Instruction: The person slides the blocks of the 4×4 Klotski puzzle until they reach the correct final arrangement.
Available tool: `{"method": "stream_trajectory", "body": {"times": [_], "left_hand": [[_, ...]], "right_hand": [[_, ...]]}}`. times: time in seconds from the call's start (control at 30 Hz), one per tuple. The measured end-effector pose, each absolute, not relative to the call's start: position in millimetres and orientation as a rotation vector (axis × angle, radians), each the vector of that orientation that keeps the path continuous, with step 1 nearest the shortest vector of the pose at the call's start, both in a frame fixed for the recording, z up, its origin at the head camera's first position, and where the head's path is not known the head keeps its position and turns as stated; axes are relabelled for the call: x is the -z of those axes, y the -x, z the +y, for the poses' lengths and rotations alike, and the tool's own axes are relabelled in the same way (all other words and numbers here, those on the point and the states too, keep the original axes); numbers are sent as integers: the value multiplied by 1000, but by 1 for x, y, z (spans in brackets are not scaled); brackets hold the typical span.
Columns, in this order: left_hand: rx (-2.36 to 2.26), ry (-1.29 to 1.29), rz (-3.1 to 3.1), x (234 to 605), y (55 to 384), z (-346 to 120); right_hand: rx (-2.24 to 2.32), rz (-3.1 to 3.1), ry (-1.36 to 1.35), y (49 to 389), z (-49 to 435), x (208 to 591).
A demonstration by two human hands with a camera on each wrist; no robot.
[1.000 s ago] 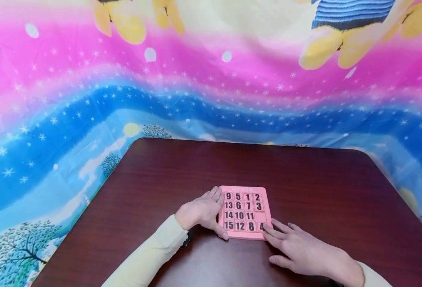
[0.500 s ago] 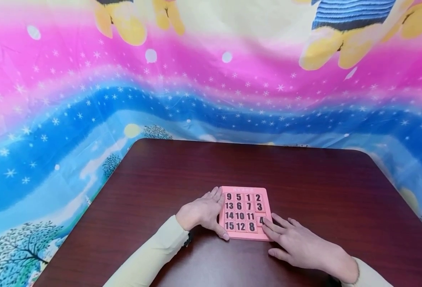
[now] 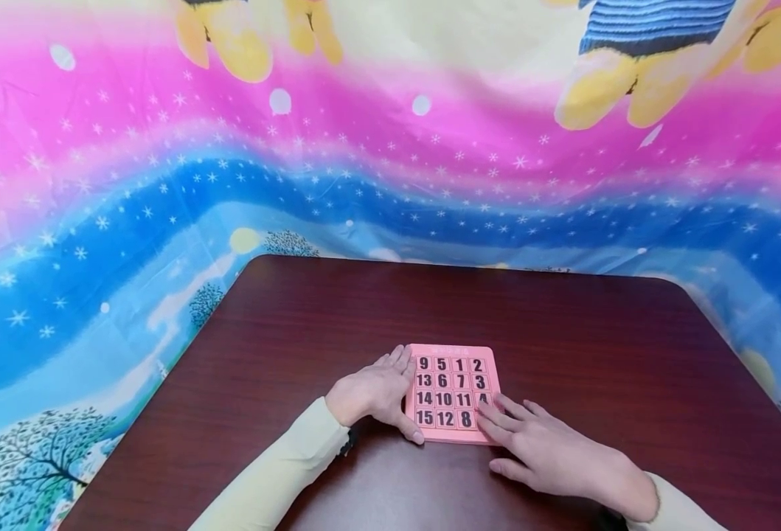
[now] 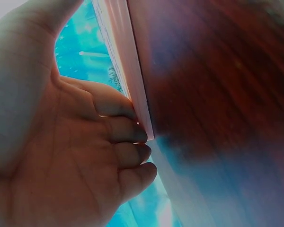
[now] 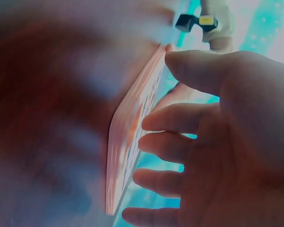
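A pink number slide puzzle (image 3: 445,435) lies flat on the table with black-numbered tiles in rows. My left hand (image 3: 372,392) rests along its left side, fingers extended at the upper edge and thumb at the lower left corner. In the left wrist view those fingertips meet the puzzle's side wall (image 4: 137,71). My right hand (image 3: 552,451) reaches over the lower right corner with fingers spread and straight. Its fingertips touch the tile marked 4 (image 3: 482,398), in the third row under the 3, and partly hide it. These fingers also cover the bottom right slot.
The dark brown wooden table (image 3: 337,310) spreads around the puzzle, its rounded far corners in view. Behind it hangs a pink and blue patterned cloth (image 3: 390,177). A pale sleeve (image 3: 277,472) covers the left forearm.
The 4 tile has slid up from the bottom right slot into the gap below the 3, with the right fingertips moving along. My left hand stays in place.
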State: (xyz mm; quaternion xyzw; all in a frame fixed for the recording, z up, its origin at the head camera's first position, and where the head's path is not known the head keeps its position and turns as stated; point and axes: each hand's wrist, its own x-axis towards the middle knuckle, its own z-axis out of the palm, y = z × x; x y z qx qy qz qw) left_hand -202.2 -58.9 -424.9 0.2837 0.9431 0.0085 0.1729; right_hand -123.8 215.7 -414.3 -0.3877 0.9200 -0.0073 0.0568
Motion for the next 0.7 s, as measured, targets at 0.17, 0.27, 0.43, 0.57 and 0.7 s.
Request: {"method": "stream_trajectory", "body": {"times": [0.17, 0.27, 0.43, 0.57, 0.7], "left_hand": [[-26, -805, 2673, 424, 202, -59], [-27, -803, 2670, 424, 202, -59], [-19, -805, 2677, 424, 202, -59], [-30, -801, 2672, 424, 202, -59], [-43, -793, 2666, 424, 202, -59]], "right_hand": [[-17, 2776, 1254, 120, 208, 414], [-6, 2751, 1251, 120, 204, 414], [4, 2735, 1256, 123, 201, 416], [25, 2737, 1246, 123, 205, 417], [65, 2740, 1221, 124, 211, 417]]}}
